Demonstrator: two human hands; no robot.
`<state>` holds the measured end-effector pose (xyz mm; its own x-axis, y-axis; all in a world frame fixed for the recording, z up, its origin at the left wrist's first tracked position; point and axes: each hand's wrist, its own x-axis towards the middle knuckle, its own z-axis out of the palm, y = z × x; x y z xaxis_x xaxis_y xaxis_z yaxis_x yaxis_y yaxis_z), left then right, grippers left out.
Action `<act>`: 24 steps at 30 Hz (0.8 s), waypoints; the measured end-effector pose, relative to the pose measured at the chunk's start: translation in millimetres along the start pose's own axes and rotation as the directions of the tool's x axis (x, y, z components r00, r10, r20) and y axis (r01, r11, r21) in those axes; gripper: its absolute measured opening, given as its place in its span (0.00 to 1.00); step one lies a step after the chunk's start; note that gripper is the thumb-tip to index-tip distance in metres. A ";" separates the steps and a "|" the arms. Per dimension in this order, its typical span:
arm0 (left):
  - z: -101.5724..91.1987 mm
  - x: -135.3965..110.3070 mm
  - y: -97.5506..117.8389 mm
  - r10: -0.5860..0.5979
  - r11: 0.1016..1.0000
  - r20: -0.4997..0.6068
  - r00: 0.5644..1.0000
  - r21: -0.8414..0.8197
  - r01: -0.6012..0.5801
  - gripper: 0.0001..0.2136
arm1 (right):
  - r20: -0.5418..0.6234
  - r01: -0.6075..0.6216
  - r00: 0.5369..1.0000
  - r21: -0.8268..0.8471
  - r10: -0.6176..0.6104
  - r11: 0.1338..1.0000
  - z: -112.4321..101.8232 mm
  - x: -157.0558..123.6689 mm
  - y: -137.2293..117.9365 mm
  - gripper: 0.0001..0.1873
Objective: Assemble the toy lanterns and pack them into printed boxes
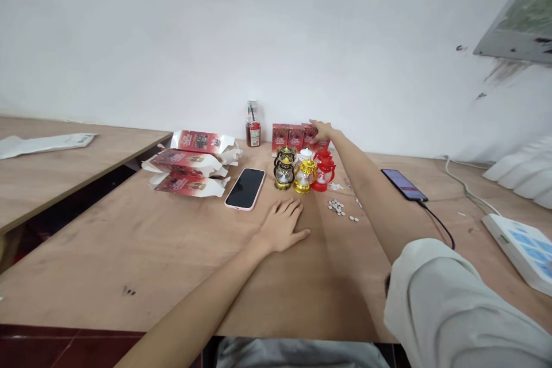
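My left hand (283, 225) lies flat on the wooden table, fingers spread and holding nothing. My right hand (324, 131) reaches to the back, its fingers closed around the edge of a small red box (309, 132) in a row against the wall. Other small red boxes (280, 135) stand upright on its left. In front of the row is a cluster of miniature lanterns: bronze (284, 173), gold (305, 176), white (305, 153) and red (323, 173). Small round button-like pieces (335, 206) and white bits (335, 186) lie to the right.
Unfolded red-and-white cartons (190, 164) are stacked left of a phone (245, 188). A bottle of dark red liquid (253, 129) stands by the wall. At right are a cabled phone (403, 184) and a white panelled device (524, 247). A gap separates the left table (64, 167).
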<state>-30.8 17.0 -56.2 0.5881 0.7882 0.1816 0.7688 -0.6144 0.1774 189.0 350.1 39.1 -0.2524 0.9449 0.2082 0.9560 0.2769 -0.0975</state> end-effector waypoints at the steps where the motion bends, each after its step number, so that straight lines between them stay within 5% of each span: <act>1: -0.8 0.0 0.3 -0.003 1.000 0.006 1.000 -0.002 0.003 0.31 | 0.009 -0.017 1.000 -0.004 0.017 1.000 0.2 2.8 -2.9 0.58; 6: -4.0 -0.3 1.7 -0.010 1.000 0.017 1.000 -0.005 0.011 0.31 | 0.026 -0.095 0.995 -0.021 0.095 0.995 -1.0 13.7 -11.8 0.50; 13: -5.0 -0.9 2.3 -0.014 1.000 0.022 1.000 -0.018 0.015 0.31 | 0.004 -0.054 0.999 -0.022 0.054 0.998 -9.3 12.0 -4.9 0.35; 24: -4.0 -0.6 1.8 -0.020 1.000 0.022 1.000 -0.012 0.020 0.30 | 0.000 -0.024 1.000 0.039 0.024 0.999 -12.1 1.1 0.3 0.37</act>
<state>-30.8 15.2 -52.1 0.5783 0.8007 0.1564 0.7772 -0.5990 0.1927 190.9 349.1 51.1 -0.2296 0.9513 0.2056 0.9551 0.2609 -0.1406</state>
